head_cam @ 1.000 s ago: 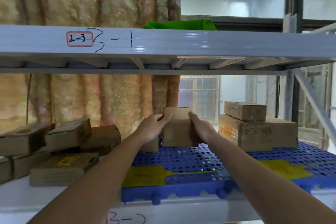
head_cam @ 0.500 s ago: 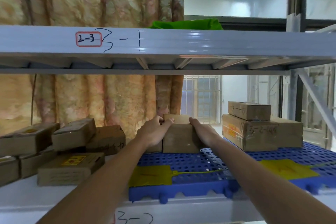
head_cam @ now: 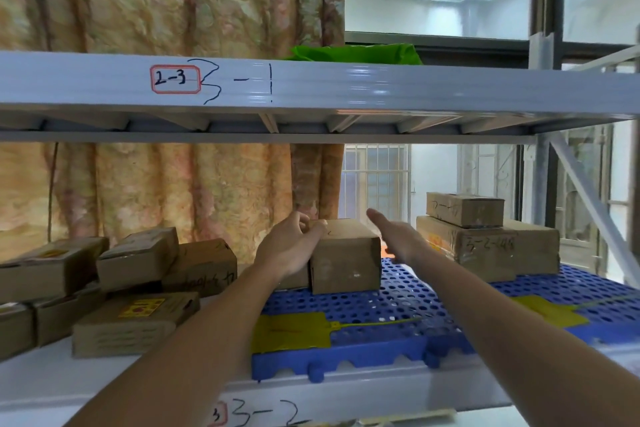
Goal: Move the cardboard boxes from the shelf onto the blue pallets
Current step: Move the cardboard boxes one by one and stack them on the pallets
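Observation:
A small cardboard box (head_cam: 346, 258) stands on the blue pallet (head_cam: 391, 308) at its back left. My left hand (head_cam: 289, 248) rests against the box's left top edge, fingers curled on it. To the box's right my right hand (head_cam: 398, 236) is apart from it, fingers extended and holding nothing. Several more cardboard boxes (head_cam: 135, 288) lie heaped on the white shelf (head_cam: 52, 378) to the left of the pallet. Two stacked boxes (head_cam: 485, 243) sit on the pallet at the back right.
A grey shelf beam (head_cam: 346, 83) marked "3-1" runs overhead, with a green object (head_cam: 356, 54) on it. Yellow flat tags (head_cam: 291, 331) lie on the pallet's front. A patterned curtain (head_cam: 156, 191) hangs behind. A diagonal steel brace (head_cam: 595, 204) stands at the right.
The box has been set down on the pallet. My right hand has let go of it and pulled off to the right; my left hand still touches its top edge.

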The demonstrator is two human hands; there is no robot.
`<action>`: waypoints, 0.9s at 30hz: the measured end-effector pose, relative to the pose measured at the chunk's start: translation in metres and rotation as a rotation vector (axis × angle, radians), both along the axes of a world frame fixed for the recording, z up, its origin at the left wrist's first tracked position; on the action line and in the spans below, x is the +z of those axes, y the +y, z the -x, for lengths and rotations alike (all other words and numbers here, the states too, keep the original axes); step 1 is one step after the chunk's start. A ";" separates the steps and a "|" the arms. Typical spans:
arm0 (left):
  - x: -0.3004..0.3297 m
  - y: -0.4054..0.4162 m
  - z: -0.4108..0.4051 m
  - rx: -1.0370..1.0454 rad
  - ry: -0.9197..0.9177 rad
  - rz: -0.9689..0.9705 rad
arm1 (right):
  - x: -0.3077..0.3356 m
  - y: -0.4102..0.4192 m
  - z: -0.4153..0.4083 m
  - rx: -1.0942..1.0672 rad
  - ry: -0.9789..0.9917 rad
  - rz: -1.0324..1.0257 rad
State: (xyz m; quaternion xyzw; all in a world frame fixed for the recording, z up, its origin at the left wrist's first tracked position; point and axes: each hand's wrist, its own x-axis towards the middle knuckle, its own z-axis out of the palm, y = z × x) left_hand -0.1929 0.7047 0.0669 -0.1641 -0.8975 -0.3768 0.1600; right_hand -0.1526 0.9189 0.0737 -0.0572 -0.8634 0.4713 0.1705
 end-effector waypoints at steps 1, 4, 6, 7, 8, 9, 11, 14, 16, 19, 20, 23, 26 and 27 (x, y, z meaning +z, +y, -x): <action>0.001 -0.002 -0.002 0.004 0.015 -0.013 | 0.004 0.002 -0.004 -0.015 0.039 -0.048; 0.004 -0.010 -0.013 0.017 0.049 0.013 | 0.007 0.010 -0.012 -0.074 0.143 -0.284; 0.004 -0.017 -0.023 0.014 0.042 0.070 | 0.005 0.010 -0.019 -0.073 0.174 -0.429; 0.003 -0.022 -0.030 0.014 0.039 0.101 | 0.004 0.007 -0.024 -0.049 0.180 -0.504; 0.001 -0.027 -0.038 0.019 0.036 0.135 | 0.001 0.004 -0.030 -0.016 0.179 -0.575; 0.000 -0.033 -0.045 0.024 0.043 0.156 | -0.001 -0.001 -0.035 0.016 0.175 -0.644; -0.003 -0.045 -0.061 0.057 0.073 0.204 | -0.002 -0.012 -0.044 0.069 0.160 -0.779; -0.008 -0.067 -0.089 0.148 0.103 0.354 | -0.003 -0.033 -0.055 0.134 0.132 -0.927; -0.013 -0.083 -0.114 0.204 0.099 0.425 | -0.003 -0.050 -0.066 0.186 0.130 -1.007; -0.026 -0.107 -0.149 0.274 0.066 0.468 | -0.008 -0.078 -0.085 0.293 0.157 -1.088; -0.031 -0.115 -0.162 0.297 0.033 0.478 | -0.010 -0.089 -0.092 0.333 0.158 -1.101; -0.044 -0.142 -0.201 0.324 -0.007 0.470 | -0.021 -0.123 -0.109 0.471 0.090 -1.082; -0.050 -0.166 -0.241 0.406 -0.087 0.471 | -0.027 -0.157 -0.132 0.597 0.074 -1.109; -0.051 -0.175 -0.253 0.439 -0.094 0.482 | -0.029 -0.169 -0.139 0.631 0.092 -1.103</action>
